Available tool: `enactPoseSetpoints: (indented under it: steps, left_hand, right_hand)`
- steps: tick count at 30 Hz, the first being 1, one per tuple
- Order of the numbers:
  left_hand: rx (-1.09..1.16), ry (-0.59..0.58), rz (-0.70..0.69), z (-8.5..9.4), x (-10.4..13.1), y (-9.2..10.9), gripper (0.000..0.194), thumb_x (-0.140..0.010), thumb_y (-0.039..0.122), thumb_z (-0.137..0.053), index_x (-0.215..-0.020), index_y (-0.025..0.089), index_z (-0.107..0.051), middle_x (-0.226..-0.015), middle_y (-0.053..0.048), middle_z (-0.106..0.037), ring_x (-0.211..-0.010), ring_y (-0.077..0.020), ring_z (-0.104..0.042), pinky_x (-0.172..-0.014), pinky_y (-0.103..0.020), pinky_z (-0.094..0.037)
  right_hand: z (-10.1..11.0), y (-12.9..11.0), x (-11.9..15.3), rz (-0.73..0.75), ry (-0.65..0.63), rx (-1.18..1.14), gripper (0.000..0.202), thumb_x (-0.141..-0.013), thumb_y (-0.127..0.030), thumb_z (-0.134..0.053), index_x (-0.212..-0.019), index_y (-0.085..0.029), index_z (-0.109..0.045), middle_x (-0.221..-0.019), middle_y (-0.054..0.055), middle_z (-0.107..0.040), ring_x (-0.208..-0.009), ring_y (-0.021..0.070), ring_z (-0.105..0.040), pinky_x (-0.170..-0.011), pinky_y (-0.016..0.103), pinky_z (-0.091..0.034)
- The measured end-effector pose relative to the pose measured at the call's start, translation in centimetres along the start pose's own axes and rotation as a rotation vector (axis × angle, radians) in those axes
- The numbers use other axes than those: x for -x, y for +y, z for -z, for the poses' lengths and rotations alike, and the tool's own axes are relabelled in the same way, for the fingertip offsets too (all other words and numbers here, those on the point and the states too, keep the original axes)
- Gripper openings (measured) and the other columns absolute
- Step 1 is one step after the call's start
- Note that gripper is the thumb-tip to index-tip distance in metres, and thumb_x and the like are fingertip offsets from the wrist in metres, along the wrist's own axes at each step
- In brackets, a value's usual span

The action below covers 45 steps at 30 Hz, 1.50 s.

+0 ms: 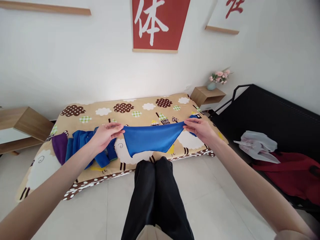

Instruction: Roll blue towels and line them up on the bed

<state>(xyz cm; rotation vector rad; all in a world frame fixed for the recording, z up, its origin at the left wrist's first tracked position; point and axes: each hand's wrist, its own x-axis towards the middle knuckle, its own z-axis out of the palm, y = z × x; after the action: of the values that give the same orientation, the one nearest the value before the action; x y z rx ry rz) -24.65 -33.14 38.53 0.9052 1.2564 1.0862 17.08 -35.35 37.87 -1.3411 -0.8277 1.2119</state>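
Hanging spread, one blue cloth (153, 139) is pinched at its two upper corners, one by the fingers of the left hand (106, 135), one by those of the right hand (201, 129). Beneath, on one bed (147, 116), one blue clothes pile (79, 140) and one purple piece (60, 146) are laid side by side. Beyond, two nightstands (202, 91), one flower vase (211, 86) and two lettered hangings (172, 30) are seen.
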Motion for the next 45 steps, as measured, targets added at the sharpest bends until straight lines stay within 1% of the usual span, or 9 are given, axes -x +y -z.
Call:
enactPoseSetpoints:
  steps: [9,15,18,20,23,28,31,36,45]
  left_hand:
    - [0.022,0.083,0.002,-2.3,-11.5,-4.3,0.027,-0.066,0.011,-0.089,-0.085,0.012,-0.07,-0.084,-0.008,-0.074,-0.079,-0.0177,-0.074,-0.085,-0.032,-0.063]
    - [-0.06,0.136,-0.443,-2.4,-16.5,-2.6,0.035,-0.064,0.027,-0.09,-0.088,0.016,-0.068,-0.082,-0.003,-0.072,-0.077,-0.0172,-0.072,-0.086,-0.037,-0.063]
    - [-0.161,0.192,-0.617,-0.8,-16.3,-3.8,0.034,-0.063,0.034,-0.088,-0.088,0.018,-0.07,-0.086,-0.003,-0.073,-0.082,-0.019,-0.072,-0.087,-0.037,-0.062]
    - [-0.258,0.228,-0.612,0.5,-15.5,-6.8,0.033,-0.063,0.036,-0.088,-0.085,0.019,-0.071,-0.087,-0.005,-0.074,-0.083,-0.0198,-0.072,-0.087,-0.036,-0.061]
    - [-0.347,0.235,-0.451,2.4,-14.2,-14.6,0.035,-0.065,0.043,-0.085,-0.085,0.018,-0.071,-0.09,-0.007,-0.076,-0.085,-0.0216,-0.072,-0.087,-0.036,-0.059]
    - [-0.447,0.202,0.019,4.2,-12.4,-29.7,0.048,-0.062,0.054,-0.081,-0.093,0.019,-0.07,-0.089,-0.008,-0.075,-0.087,-0.026,-0.072,-0.082,-0.036,-0.057]
    - [-0.468,0.179,0.256,4.1,-11.5,-34.9,0.054,-0.058,0.058,-0.081,-0.094,0.02,-0.069,-0.088,-0.01,-0.076,-0.092,-0.0303,-0.073,-0.079,-0.037,-0.057]
    - [-0.472,0.219,0.345,3.4,-11.2,-36.0,0.055,-0.06,0.064,-0.077,-0.092,0.02,-0.07,-0.094,-0.013,-0.076,-0.094,-0.0308,-0.072,-0.076,-0.036,-0.057]
    - [-0.434,0.15,0.268,4.4,-9.4,-36.5,0.061,-0.053,0.074,-0.073,-0.08,0.02,-0.064,-0.076,-0.006,-0.068,-0.076,-0.025,-0.067,-0.069,-0.035,-0.053]
  right_hand:
    - [-3.6,5.0,-11.3,-0.004,0.07,0.019,0.021,-0.071,-0.014,-0.09,-0.082,-0.013,-0.072,-0.079,0.007,-0.075,-0.072,0.0167,-0.076,-0.076,0.025,-0.066]
    - [-4.8,4.9,-16.5,0.367,0.042,-0.042,0.037,-0.067,-0.04,-0.094,-0.089,-0.018,-0.072,-0.084,0.004,-0.076,-0.078,0.0183,-0.077,-0.084,0.033,-0.065]
    - [-4.4,6.1,-16.8,0.518,0.055,-0.027,0.043,-0.068,-0.051,-0.09,-0.09,-0.019,-0.072,-0.088,0.005,-0.077,-0.078,0.0192,-0.077,-0.083,0.036,-0.065]
    - [-4.0,8.5,-16.5,0.517,0.07,0.002,0.045,-0.065,-0.053,-0.09,-0.087,-0.019,-0.071,-0.087,0.005,-0.078,-0.077,0.0199,-0.076,-0.081,0.037,-0.065]
    - [-3.3,14.7,-15.7,0.385,0.061,0.081,0.048,-0.061,-0.056,-0.09,-0.085,-0.019,-0.071,-0.085,0.006,-0.078,-0.076,0.0206,-0.075,-0.08,0.037,-0.064]
    - [-2.4,27.6,-13.5,-0.06,-0.032,0.363,0.03,-0.066,-0.041,-0.087,-0.075,-0.019,-0.069,-0.077,0.006,-0.076,-0.073,0.0196,-0.072,-0.075,0.033,-0.061]
    - [-2.1,33.4,-12.5,-0.288,-0.084,0.418,0.025,-0.066,-0.028,-0.087,-0.068,-0.019,-0.064,-0.062,0.002,-0.07,-0.059,0.0161,-0.067,-0.064,0.029,-0.058]
    - [-1.6,37.6,-12.4,-0.367,-0.025,0.367,0.034,-0.064,-0.025,-0.089,-0.078,-0.02,-0.059,-0.064,-0.002,-0.069,-0.047,0.0122,-0.06,-0.048,0.025,-0.051]
    - [-0.6,37.6,-11.7,-0.389,0.025,0.431,0.04,-0.059,-0.021,-0.089,-0.078,-0.021,-0.054,-0.07,-0.002,-0.069,-0.04,0.0087,-0.05,-0.041,0.024,-0.043]
